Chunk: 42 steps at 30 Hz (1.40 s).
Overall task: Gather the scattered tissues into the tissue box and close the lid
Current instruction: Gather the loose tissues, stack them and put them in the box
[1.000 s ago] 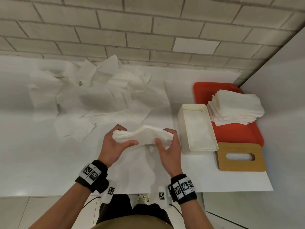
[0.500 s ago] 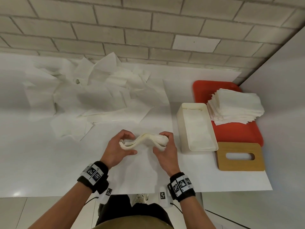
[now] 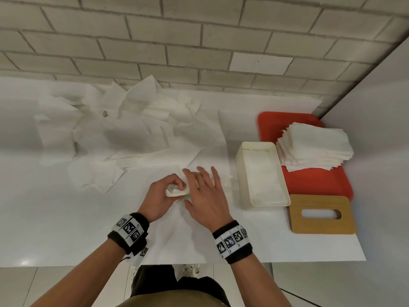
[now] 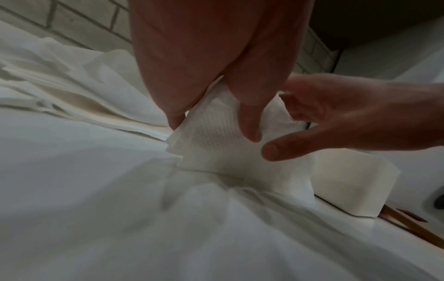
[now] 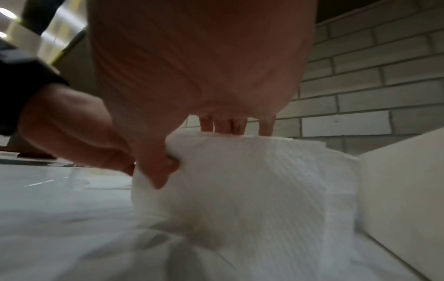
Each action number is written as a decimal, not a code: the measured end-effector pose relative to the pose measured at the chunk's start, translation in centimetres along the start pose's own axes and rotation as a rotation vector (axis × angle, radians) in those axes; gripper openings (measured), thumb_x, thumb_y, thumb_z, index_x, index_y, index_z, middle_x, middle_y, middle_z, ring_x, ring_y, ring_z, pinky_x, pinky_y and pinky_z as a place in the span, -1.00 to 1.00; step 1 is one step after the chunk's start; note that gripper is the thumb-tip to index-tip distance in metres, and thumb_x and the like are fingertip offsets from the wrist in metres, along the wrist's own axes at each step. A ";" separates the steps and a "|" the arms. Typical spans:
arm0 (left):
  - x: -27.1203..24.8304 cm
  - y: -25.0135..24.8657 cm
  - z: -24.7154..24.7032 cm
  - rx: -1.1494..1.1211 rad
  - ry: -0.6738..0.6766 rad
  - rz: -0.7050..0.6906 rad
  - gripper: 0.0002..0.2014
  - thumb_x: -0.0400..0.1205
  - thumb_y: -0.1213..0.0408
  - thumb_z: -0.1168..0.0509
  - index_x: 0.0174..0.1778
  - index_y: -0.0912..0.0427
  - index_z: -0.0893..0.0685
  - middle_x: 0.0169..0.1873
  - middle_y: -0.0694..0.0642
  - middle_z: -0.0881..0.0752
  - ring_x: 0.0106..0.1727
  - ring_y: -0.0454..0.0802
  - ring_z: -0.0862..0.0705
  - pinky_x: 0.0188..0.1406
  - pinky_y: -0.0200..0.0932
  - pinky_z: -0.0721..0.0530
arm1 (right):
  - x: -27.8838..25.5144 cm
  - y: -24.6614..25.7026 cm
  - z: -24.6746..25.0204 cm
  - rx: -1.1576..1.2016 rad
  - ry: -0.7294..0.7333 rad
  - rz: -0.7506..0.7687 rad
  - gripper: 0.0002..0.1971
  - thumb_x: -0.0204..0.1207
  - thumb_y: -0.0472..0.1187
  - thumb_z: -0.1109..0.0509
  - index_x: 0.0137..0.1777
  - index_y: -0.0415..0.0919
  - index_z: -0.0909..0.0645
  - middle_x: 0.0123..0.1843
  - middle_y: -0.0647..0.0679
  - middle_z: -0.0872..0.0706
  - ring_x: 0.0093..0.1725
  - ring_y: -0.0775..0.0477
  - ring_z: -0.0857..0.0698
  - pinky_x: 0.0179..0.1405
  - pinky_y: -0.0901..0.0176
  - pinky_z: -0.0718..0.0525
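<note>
A folded stack of white tissues [image 3: 177,192] lies on the table just left of the open cream tissue box [image 3: 261,173]. My left hand [image 3: 174,185] pinches the stack's left end; the left wrist view shows its fingers curled on the tissue [image 4: 216,140]. My right hand [image 3: 199,187] lies flat over the stack with straight, spread fingers, covering most of it. The right wrist view shows the palm above the stack [image 5: 252,180] and the box wall [image 5: 403,190] close on the right. The wooden lid [image 3: 321,214] with its slot lies flat in front of the box.
Many loose tissues [image 3: 132,134] lie spread over the back left of the table, up to the brick wall. A red tray [image 3: 314,185] behind the lid carries a tall pile of folded tissues [image 3: 314,147]. A white side wall closes the right.
The stack was held bent in the air between both hands. It now rests on the table; my right hand has let go and flattened on top, while my left still pinches its end.
</note>
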<state>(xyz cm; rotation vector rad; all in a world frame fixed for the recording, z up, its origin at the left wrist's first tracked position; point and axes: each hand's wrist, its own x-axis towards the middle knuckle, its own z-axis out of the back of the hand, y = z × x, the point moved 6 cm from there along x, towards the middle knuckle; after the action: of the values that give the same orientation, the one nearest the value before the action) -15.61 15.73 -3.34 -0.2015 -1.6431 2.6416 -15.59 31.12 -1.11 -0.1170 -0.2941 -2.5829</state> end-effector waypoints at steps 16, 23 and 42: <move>3.7 -16.2 0.1 -0.202 -0.201 -0.262 -0.56 0.72 0.24 -0.53 0.48 -0.01 -0.57 0.27 -0.15 -0.79 0.39 -0.03 -0.74 0.34 -0.08 -0.71 | -7.2 -14.4 13.8 0.656 -0.510 -0.493 -0.85 0.87 -0.26 -0.33 0.29 -0.06 -0.68 0.10 0.15 -0.82 0.06 0.16 -0.78 0.07 0.28 -0.65; 5.8 -12.8 -8.9 0.038 0.107 -0.197 -0.73 0.75 0.14 -0.47 0.35 -0.10 -0.65 0.24 -0.27 -0.72 0.27 -0.22 -0.68 0.30 0.02 -0.74 | -6.2 -20.9 5.4 0.335 0.153 -0.784 -0.58 0.75 -0.48 -0.22 0.56 -0.21 -0.50 0.42 -0.30 -0.65 0.35 -0.34 -0.67 0.30 -0.16 -0.68; 17.8 -13.0 -24.1 0.987 0.525 -0.330 -0.48 0.86 -0.09 -0.14 0.73 0.01 -0.46 0.63 0.20 -0.52 0.58 0.32 -0.54 0.55 0.22 -0.53 | -8.0 -16.0 5.4 0.117 0.458 -0.548 -0.33 0.79 0.42 0.14 0.28 0.11 -0.75 0.25 -0.09 -0.74 0.34 -0.19 -0.69 0.44 -0.18 -0.57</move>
<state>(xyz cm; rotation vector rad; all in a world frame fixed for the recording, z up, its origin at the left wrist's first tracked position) -30.98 44.58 -3.91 -0.4667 -0.1384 2.4787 -16.89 49.72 0.02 0.6774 -0.3362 -3.0092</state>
